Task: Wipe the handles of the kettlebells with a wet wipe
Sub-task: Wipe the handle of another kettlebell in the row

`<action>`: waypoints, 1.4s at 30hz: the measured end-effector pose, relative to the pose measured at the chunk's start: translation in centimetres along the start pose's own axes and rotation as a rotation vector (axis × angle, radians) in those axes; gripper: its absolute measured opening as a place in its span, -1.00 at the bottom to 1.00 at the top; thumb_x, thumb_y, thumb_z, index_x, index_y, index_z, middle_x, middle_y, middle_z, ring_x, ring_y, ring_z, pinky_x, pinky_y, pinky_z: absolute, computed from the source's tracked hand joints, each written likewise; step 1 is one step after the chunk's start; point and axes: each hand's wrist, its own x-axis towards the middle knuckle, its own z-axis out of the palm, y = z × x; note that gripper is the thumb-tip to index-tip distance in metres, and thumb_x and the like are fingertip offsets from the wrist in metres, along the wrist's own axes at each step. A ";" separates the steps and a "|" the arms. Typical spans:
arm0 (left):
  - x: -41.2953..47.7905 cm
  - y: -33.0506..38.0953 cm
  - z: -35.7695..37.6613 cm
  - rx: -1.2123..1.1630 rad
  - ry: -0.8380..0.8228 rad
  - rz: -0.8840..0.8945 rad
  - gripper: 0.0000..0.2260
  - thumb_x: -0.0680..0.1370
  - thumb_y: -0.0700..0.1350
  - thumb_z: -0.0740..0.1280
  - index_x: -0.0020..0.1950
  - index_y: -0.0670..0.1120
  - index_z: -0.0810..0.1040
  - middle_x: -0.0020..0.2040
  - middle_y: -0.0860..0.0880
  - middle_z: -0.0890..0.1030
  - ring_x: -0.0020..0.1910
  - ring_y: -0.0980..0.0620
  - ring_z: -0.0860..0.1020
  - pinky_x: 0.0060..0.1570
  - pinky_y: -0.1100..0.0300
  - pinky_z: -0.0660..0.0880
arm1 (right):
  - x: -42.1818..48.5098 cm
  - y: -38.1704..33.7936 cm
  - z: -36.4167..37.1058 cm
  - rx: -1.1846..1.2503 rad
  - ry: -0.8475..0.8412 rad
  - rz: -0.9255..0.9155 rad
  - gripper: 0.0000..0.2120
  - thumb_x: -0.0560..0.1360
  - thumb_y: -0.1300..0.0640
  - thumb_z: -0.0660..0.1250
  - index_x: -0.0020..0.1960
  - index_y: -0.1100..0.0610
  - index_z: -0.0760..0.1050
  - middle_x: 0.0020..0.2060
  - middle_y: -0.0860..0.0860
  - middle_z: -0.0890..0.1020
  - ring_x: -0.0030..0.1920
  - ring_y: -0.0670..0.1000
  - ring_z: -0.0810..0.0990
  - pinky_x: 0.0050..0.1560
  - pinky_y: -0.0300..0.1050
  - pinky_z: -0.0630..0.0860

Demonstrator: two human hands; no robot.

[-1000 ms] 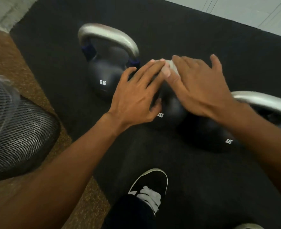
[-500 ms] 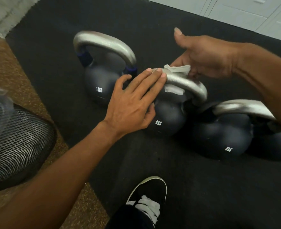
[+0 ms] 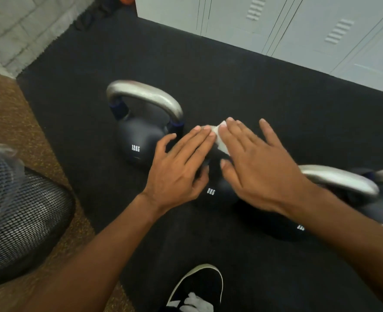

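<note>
Pressing wet wipe point(image 3: 219, 137) down flat w/ right hand point(image 3: 260, 170): fingers straight & spread, nothing clenched, thumb tucked underneath. Laying left hand point(image 3: 177, 167) alongside, likewise flat & relaxed, fingertips touching wipe's left edge. Covering top of 8KG kettlebell point(image 3: 213, 192) w/ both hands, so can't see its handle; wipe up on top of that bell, between the two sets of fingertips. Just left of it on black mat point(image 3: 231, 86), touching or nearly: 12KG kettlebell point(image 3: 138, 140), upright, silver handle point(image 3: 145, 95) bare. To right, partly behind right forearm: third kettlebell point(image 3: 336, 179), blurred. Beyond mat: grey lockers point(image 3: 298, 23). At left on brown floor point(image 3: 17, 120): black mesh bin point(image 3: 21, 221). At btm edge: black shoe point(image 3: 199, 287) w/ white laces.
</note>
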 end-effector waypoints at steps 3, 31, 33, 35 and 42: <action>-0.1 0.3 0.2 -0.018 0.022 -0.024 -0.50 0.59 -0.03 0.31 0.50 -0.19 0.45 0.52 -0.12 0.44 0.51 0.00 0.40 0.37 -0.19 0.37 | -1.6 -0.4 2.2 -0.202 -0.005 -0.019 -0.32 0.64 -0.16 -0.09 0.63 0.22 -0.03 0.62 0.21 0.01 0.62 0.16 0.00 0.53 0.36 -0.06; -0.8 -0.3 0.9 -0.110 0.007 -0.009 -0.41 0.57 0.05 0.26 0.54 -0.24 0.39 0.55 -0.18 0.37 0.56 -0.06 0.33 0.40 -0.26 0.32 | -0.4 0.7 -1.5 -0.040 -0.155 -0.111 -0.33 0.62 -0.15 -0.20 0.62 0.17 0.06 0.60 0.13 0.14 0.59 0.06 0.14 0.57 0.21 -0.03; -0.8 -0.4 0.9 -0.118 -0.001 -0.004 -0.39 0.57 0.07 0.24 0.54 -0.25 0.38 0.55 -0.19 0.37 0.56 -0.07 0.32 0.39 -0.26 0.31 | -0.2 1.5 -1.0 0.031 -0.148 -0.095 -0.33 0.60 -0.16 -0.20 0.64 0.11 0.02 0.61 0.06 0.10 0.60 -0.01 0.08 0.57 0.15 -0.13; -0.8 -0.3 0.9 -0.112 0.000 -0.005 -0.38 0.58 0.09 0.22 0.54 -0.26 0.37 0.56 -0.20 0.36 0.57 -0.07 0.32 0.40 -0.26 0.31 | 1.6 2.1 -1.7 0.176 -0.190 -0.033 -0.36 0.61 -0.15 -0.18 0.64 0.04 0.01 0.61 -0.01 0.13 0.59 -0.07 0.11 0.57 0.08 -0.19; -1.0 -0.3 0.8 -0.110 0.002 -0.008 -0.36 0.57 0.12 0.21 0.54 -0.25 0.37 0.56 -0.19 0.35 0.57 -0.06 0.32 0.40 -0.27 0.30 | 1.3 1.2 -1.7 0.144 -0.126 -0.072 -0.31 0.58 -0.17 -0.21 0.63 0.11 0.05 0.60 0.06 0.20 0.59 -0.04 0.15 0.59 0.05 -0.11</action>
